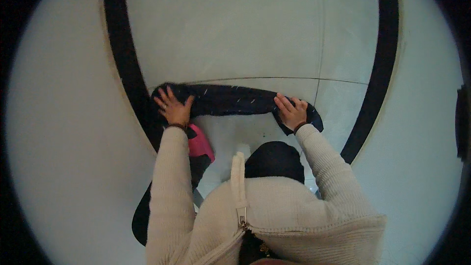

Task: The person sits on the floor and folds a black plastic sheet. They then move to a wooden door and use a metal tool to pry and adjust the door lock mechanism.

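Observation:
A long, narrow strip of dark navy cloth (235,100) with small pale flecks lies across the floor tiles in front of me. Pressed on its left end is my left hand (175,108), open, fingers spread wide. My right hand (291,111) rests on the cloth near its right end, open, its fingers stretched out over the fabric. Past that hand the right end bends toward me and spreads on the tile. What kind of cloth item it is I cannot tell.
Pale floor tiles (245,29) have dark joint lines. Black border strips (122,34) run along both sides, with pale walls beyond. A pink slipper (200,142) on my foot sits beside my left forearm. My dark-clothed knee (275,161) is between my arms.

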`<state>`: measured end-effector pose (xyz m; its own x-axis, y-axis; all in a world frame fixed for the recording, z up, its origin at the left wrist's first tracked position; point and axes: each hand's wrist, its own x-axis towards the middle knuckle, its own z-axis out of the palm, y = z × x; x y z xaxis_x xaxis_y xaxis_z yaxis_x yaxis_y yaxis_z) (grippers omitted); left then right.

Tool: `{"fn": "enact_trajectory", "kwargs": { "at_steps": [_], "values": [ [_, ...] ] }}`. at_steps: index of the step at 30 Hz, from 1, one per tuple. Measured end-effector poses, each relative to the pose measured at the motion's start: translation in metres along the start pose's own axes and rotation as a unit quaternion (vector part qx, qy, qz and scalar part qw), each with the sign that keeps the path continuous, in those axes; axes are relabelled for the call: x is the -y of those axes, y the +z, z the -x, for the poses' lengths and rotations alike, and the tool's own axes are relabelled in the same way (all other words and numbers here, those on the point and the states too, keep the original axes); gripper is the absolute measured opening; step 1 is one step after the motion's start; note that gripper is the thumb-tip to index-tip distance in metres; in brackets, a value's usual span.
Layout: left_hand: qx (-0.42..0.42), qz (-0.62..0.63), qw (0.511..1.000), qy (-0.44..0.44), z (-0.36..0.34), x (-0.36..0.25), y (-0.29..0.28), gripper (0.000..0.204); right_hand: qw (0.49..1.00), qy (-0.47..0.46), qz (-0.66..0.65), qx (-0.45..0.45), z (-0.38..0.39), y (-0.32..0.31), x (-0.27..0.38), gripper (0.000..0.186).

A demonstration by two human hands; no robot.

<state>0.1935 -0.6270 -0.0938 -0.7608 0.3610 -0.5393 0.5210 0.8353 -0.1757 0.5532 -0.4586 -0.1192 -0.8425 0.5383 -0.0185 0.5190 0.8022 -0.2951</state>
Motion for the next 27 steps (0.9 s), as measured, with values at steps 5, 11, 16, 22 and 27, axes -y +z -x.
{"fn": "enact_trajectory", "kwargs": {
  "at_steps": [5,11,16,22,27],
  "values": [
    [-0.054,-0.098,0.991,0.076,-0.012,0.012,0.004,0.096,1.0,0.004,0.011,-0.002,0.001,0.01,0.006,0.057],
    [-0.15,-0.059,0.976,0.145,-0.033,0.03,-0.005,0.1,1.0,0.002,0.016,0.023,-0.004,0.006,0.016,0.062],
    [-0.238,-0.001,0.959,0.154,-0.05,0.031,0.008,0.098,0.995,-0.013,0.084,0.051,-0.009,0.009,0.017,0.064],
    [-0.257,0.035,0.956,0.133,0.036,0.088,0.062,0.093,0.965,-0.141,0.141,0.169,-0.008,-0.031,0.05,0.066],
    [-0.126,0.084,0.987,0.06,0.181,0.163,0.137,0.092,0.901,-0.313,0.172,0.245,0.027,-0.021,0.095,0.061]
  ]
}}
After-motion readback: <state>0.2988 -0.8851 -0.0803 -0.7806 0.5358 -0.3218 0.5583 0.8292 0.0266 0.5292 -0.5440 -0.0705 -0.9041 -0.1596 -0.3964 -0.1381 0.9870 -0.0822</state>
